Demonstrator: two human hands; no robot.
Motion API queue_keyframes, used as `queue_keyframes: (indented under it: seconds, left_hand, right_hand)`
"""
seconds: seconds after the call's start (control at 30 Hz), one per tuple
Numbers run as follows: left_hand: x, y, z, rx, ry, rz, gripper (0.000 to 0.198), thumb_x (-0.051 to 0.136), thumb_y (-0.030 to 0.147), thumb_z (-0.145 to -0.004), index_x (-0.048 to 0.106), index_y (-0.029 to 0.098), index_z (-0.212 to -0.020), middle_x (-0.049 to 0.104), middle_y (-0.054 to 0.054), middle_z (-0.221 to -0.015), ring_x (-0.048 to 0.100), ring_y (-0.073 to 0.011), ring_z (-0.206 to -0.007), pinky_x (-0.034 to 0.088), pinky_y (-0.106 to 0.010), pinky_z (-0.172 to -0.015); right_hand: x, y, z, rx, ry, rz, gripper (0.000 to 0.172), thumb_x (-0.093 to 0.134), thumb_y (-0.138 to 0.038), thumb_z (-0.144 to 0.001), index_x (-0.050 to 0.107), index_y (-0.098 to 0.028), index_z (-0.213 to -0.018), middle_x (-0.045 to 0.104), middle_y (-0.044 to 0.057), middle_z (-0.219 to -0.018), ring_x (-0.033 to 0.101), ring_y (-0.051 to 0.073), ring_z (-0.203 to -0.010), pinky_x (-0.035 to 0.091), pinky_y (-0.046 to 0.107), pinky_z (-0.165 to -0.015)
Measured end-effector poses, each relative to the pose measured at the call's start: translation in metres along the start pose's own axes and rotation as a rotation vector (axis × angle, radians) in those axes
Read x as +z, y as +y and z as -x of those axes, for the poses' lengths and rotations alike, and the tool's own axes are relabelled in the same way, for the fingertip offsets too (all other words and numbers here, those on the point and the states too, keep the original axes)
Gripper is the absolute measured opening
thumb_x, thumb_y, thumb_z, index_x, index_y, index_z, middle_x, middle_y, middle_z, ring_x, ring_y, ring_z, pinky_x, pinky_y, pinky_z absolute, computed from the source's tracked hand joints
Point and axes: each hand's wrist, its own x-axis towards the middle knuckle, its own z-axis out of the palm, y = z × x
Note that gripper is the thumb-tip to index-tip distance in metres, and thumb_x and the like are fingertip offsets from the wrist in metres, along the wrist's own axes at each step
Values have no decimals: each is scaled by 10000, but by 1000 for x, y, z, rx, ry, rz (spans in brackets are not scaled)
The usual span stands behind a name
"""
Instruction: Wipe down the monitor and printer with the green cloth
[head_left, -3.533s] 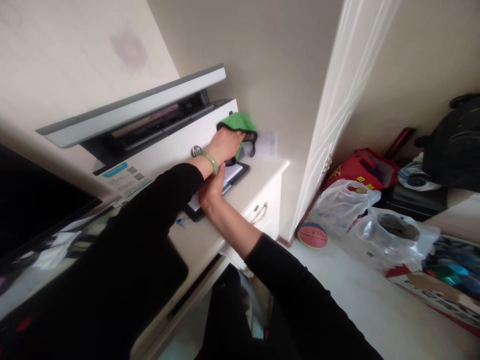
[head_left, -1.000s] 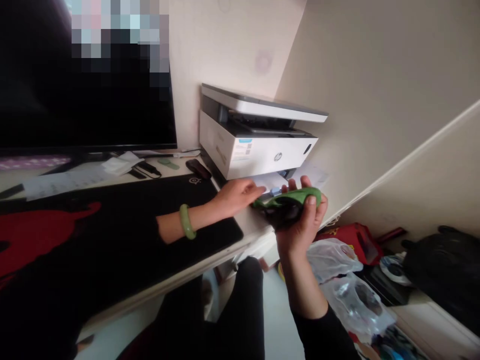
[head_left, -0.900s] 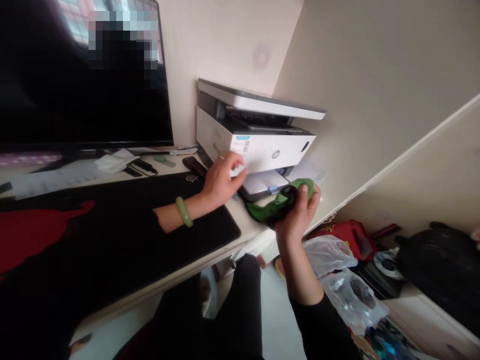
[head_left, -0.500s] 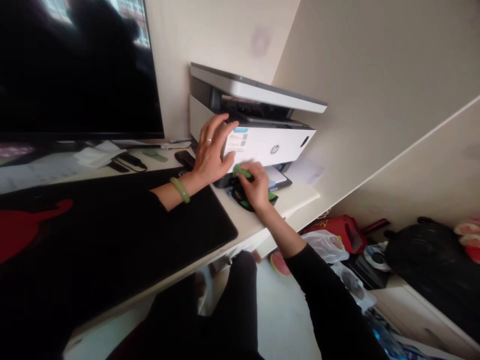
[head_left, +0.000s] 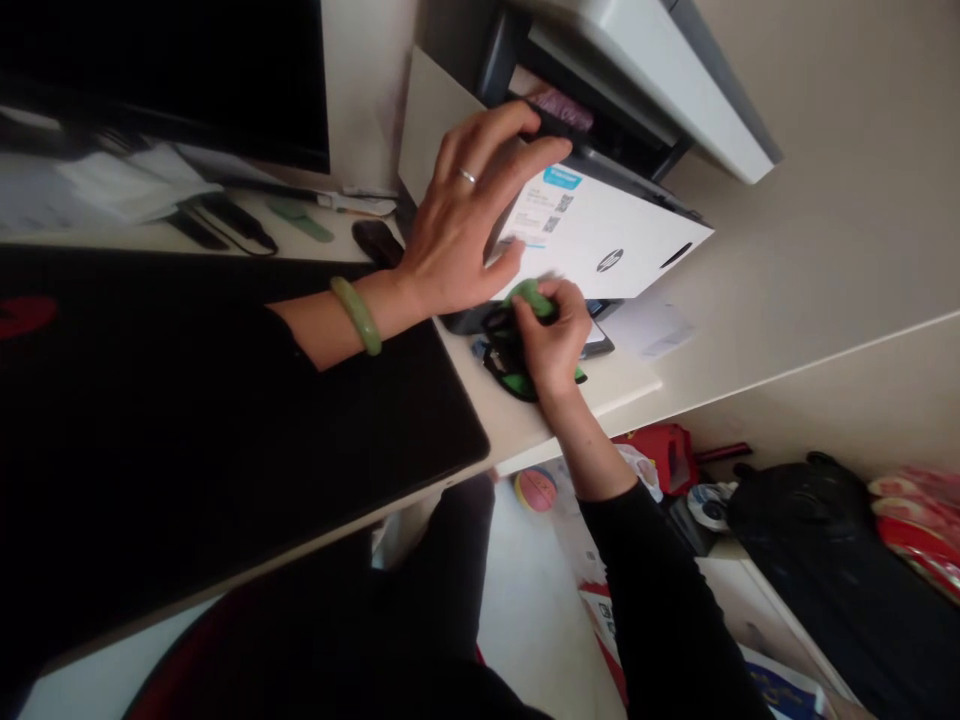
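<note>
Beige wall (head_left: 840, 230) fills the upper right, beside the pale surface (head_left: 525, 425) I'm working at. Much of that lies under a black mat (head_left: 375, 420), its left end too dark to make out. Next comes the white printer (head_left: 600, 230), its raised top cut off, like the dark monitor (head_left: 165, 60). Beyond the surface sits a black bag (head_left: 810, 530). My left hand (head_left: 465, 215) rests on the printer's corner, fingers spread wide and bent over the edge. My right hand (head_left: 555, 330) pinches green fabric (head_left: 529, 291) with black edging, at the printer's lower front; my fingers hide part of it. Smallest is my ring (head_left: 466, 175).
</note>
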Motion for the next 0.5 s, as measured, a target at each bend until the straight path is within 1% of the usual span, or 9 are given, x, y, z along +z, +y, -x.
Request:
queue_keyframes:
  seconds: [0.07,0.13,0.2,0.3,0.43,0.5]
  left_hand:
    - [-3,8,-2,-54,5,32,747,799,511,-838,560,304,-1514,493,-103,-1647,420,-400,-1552,297,-598,-1378]
    - [-5,16,-4,-107,12,51,681,808,532,-839,603,307,-1448,531,-108,-1598,430,-401,-1545,310,-609,-1370]
    - [-7,21,-6,-135,5,62,626,804,544,-840,638,315,-1399,548,-112,-1579,424,-416,-1548,322,-631,-1359]
    - [-8,24,-7,-141,-10,59,644,815,518,-821,645,295,-1401,526,-119,-1612,410,-429,-1549,302,-648,-1362]
    - [-9,23,-7,-108,-15,39,652,823,479,-842,637,254,-1424,506,-133,-1626,413,-412,-1545,279,-625,-1367]
    - [-9,23,-6,-108,-15,55,626,825,480,-856,647,238,-1406,521,-138,-1613,419,-410,-1541,286,-627,-1358]
  right_hand:
    - [0,2,0,2,-11,13,156,735,-263,-884,581,-253,-863,632,0,-905,605,197,-907,543,419,-947]
    - [-1,4,-1,1,-28,5,165,740,-259,-880,575,-254,-864,630,1,-908,607,198,-908,542,420,-950]
    - [-1,6,-2,18,-4,2,172,742,-266,-878,572,-253,-860,627,1,-900,606,201,-903,540,429,-956]
    - [-1,5,-2,27,26,18,160,728,-270,-884,573,-254,-851,629,8,-901,602,206,-905,544,443,-965]
    - [-2,3,-2,0,-42,-19,161,739,-295,-887,583,-259,-868,647,12,-930,611,208,-929,562,450,-996]
    - [-3,4,-3,27,-22,-10,166,738,-304,-886,580,-259,-865,642,9,-925,608,208,-929,560,456,-1010]
